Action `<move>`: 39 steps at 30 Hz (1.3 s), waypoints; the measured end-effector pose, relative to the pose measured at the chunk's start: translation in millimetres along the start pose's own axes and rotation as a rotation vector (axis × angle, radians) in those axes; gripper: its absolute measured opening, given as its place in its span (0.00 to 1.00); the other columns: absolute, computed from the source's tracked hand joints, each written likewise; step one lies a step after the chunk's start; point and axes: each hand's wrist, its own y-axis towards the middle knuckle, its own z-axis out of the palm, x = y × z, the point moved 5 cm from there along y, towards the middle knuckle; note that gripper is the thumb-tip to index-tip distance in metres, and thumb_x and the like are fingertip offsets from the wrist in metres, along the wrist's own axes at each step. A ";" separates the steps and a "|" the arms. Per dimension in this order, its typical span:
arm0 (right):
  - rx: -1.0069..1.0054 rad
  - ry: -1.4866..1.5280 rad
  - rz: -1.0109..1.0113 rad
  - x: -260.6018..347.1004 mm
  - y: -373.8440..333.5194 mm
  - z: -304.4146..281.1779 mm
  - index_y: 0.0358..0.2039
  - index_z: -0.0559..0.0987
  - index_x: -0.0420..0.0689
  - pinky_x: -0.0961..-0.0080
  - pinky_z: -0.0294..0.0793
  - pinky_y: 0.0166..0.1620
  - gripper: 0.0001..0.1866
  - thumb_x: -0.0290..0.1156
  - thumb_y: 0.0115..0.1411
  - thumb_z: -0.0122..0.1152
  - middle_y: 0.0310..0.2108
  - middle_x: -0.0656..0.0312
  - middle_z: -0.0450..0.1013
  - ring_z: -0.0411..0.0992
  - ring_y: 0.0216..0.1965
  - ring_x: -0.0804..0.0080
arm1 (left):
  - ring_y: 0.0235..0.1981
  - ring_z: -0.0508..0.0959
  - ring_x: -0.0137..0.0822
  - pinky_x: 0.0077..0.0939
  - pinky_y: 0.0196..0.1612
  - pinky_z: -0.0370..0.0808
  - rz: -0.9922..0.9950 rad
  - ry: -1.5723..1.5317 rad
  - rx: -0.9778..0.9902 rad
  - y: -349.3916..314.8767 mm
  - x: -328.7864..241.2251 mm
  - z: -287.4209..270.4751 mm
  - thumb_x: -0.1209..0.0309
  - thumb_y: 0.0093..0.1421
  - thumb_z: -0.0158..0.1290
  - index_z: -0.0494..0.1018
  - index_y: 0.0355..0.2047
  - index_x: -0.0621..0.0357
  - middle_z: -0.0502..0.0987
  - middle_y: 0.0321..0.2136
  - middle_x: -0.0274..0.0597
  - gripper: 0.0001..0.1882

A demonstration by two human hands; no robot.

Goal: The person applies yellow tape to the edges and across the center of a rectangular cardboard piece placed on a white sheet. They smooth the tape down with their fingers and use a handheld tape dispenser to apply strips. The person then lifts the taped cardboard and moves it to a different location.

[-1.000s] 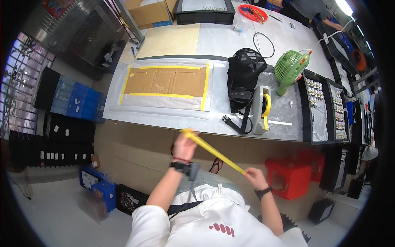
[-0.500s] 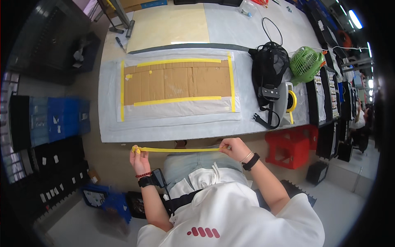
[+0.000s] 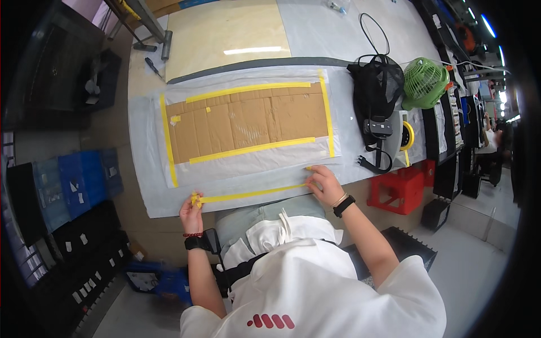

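A strip of yellow tape stretches between my two hands over the near edge of the table. My left hand pinches its left end, where some tape is bunched at the fingertips. The thumb and fingers of my right hand grip the other end, and a bit of yellow shows at the index fingertip. Beyond the strip lies a brown cardboard sheet on white sheeting, with yellow tape along its four sides. Whether the held strip touches the table cannot be made out.
At the right of the table stand a tape dispenser with a yellow roll, a black mesh bag and a green fan. A cutter-like tool lies far left. A red stool stands below the right edge.
Both hands have moved forward, carrying the taut tape from in front of the table to over its near edge. The view has tilted slightly.
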 end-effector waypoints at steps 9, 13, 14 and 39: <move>-0.003 0.008 -0.022 -9.7 25.1 -12.4 0.28 0.75 0.43 0.62 0.65 0.51 0.06 0.25 0.48 0.61 0.46 0.52 0.69 0.65 0.50 0.51 | 0.50 0.71 0.36 0.28 0.53 0.66 0.015 0.165 0.056 30.9 -19.4 23.5 0.78 0.59 0.50 0.72 0.43 0.63 0.69 0.52 0.49 0.11; -0.006 0.037 0.033 -13.9 41.0 -17.4 0.28 0.74 0.42 0.64 0.67 0.48 0.05 0.24 0.49 0.60 0.42 0.53 0.71 0.67 0.46 0.52 | 0.47 0.73 0.34 0.28 0.49 0.71 0.014 0.194 -0.013 37.8 -26.4 31.7 0.77 0.60 0.49 0.69 0.42 0.62 0.72 0.48 0.49 0.09; -0.008 0.073 0.091 -15.3 43.7 -19.7 0.28 0.74 0.42 0.65 0.68 0.46 0.05 0.24 0.49 0.60 0.40 0.53 0.71 0.68 0.44 0.52 | 0.45 0.74 0.34 0.27 0.47 0.73 0.008 0.191 -0.044 38.6 -29.8 35.8 0.77 0.60 0.49 0.68 0.42 0.61 0.73 0.47 0.49 0.09; 0.259 0.450 0.275 -7.8 65.6 -17.1 0.28 0.76 0.44 0.67 0.61 0.55 0.04 0.26 0.50 0.61 0.47 0.46 0.68 0.63 0.54 0.50 | 0.27 0.72 0.20 0.13 0.32 0.69 0.090 0.685 -0.041 61.5 -38.3 52.1 0.80 0.52 0.57 0.65 0.35 0.59 0.74 0.27 0.31 0.13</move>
